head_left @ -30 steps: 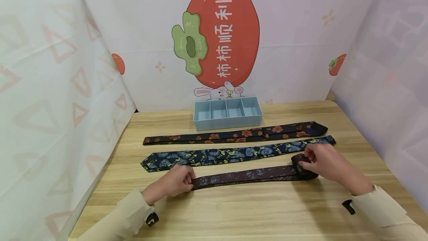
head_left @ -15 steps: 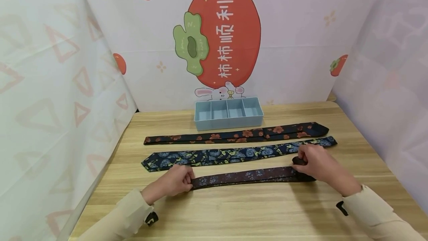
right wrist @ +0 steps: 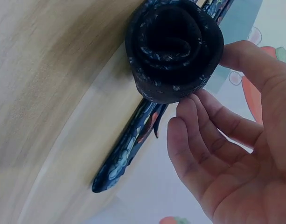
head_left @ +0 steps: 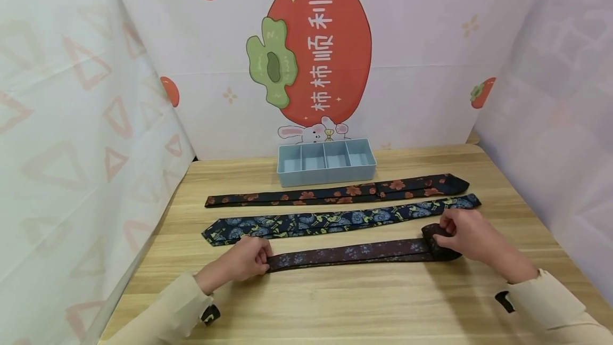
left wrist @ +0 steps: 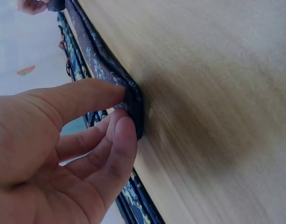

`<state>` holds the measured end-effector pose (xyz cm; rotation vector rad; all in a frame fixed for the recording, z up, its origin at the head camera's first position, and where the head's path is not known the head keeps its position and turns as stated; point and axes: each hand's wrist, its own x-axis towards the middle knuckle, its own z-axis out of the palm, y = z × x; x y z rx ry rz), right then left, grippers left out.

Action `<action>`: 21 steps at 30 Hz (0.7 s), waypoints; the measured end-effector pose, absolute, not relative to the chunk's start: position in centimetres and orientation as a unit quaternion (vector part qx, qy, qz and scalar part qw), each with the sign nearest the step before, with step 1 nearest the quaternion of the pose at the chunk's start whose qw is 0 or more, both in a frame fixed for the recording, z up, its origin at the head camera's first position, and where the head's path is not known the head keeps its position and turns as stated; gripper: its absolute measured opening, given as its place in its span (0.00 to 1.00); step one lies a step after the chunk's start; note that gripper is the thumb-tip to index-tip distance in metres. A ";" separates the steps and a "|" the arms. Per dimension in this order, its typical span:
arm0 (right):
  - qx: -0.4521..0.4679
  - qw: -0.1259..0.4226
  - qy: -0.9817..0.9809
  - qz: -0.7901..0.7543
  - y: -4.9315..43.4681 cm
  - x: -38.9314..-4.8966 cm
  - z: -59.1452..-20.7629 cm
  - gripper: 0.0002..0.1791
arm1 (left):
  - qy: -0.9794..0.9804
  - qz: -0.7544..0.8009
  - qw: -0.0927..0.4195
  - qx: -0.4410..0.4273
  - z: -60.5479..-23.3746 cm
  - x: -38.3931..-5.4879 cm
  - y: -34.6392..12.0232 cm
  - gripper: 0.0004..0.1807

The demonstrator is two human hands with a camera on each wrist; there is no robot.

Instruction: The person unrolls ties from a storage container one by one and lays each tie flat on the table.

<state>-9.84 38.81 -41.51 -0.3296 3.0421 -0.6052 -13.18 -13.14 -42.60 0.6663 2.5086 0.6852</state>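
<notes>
A dark maroon necktie (head_left: 349,253) with small blue flowers lies across the near part of the table. Its right end is wound into a loose roll (right wrist: 173,51), whose spiral shows in the right wrist view. My right hand (head_left: 471,236) holds that roll between thumb and fingers. At the tie's flat left end, my left hand (head_left: 241,260) pinches the fabric; in the left wrist view the thumb and fingertips (left wrist: 124,133) meet at the tie's edge. Just behind it lies a navy tie (head_left: 345,221) with yellow and blue figures, stretched flat.
Farther back lies a black tie (head_left: 335,194) with red flowers. Behind that stands a pale blue box (head_left: 327,177) with several compartments, near the printed backdrop (head_left: 407,95). Cloth walls border the wooden table (head_left: 335,307) at left and right.
My left hand has shifted slightly left with the tie's end. My right hand dipped over the roll, then came back a little to the right; more of the roll shows than half a second ago.
</notes>
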 end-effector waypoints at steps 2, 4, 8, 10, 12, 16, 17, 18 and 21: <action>-0.105 0.013 0.976 -0.191 38.9 -9.8 -41.4 0.15 | 0.910 0.251 0.228 0.239 -42.5 -13.1 -13.2 0.07; -0.105 0.014 0.976 -0.190 38.7 -9.8 -41.3 0.15 | 0.909 0.252 0.228 0.240 -42.5 -13.1 -13.2 0.07; -0.109 0.021 0.977 -0.184 37.9 -9.9 -40.9 0.14 | 0.909 0.250 0.229 0.243 -42.5 -13.1 -13.2 0.07; -0.112 0.026 0.976 -0.184 37.3 -10.0 -40.8 0.14 | 0.908 0.252 0.232 0.243 -42.5 -13.2 -13.2 0.07; -0.115 0.033 0.976 -0.183 36.7 -10.1 -40.9 0.15 | 0.908 0.252 0.234 0.241 -42.5 -13.2 -13.3 0.07; -0.114 0.033 0.977 -0.177 36.0 -10.1 -41.2 0.17 | 0.908 0.250 0.234 0.240 -42.7 -13.3 -13.3 0.08; -0.113 0.033 0.977 -0.176 36.0 -10.1 -41.3 0.18 | 0.907 0.252 0.234 0.241 -42.7 -13.3 -13.3 0.08; -0.113 0.031 0.977 -0.176 36.0 -10.1 -41.4 0.18 | 0.907 0.254 0.235 0.241 -42.7 -13.3 -13.3 0.08; -0.110 0.023 0.978 -0.175 36.3 -10.0 -41.5 0.20 | 0.904 0.258 0.238 0.243 -42.6 -13.3 -13.4 0.08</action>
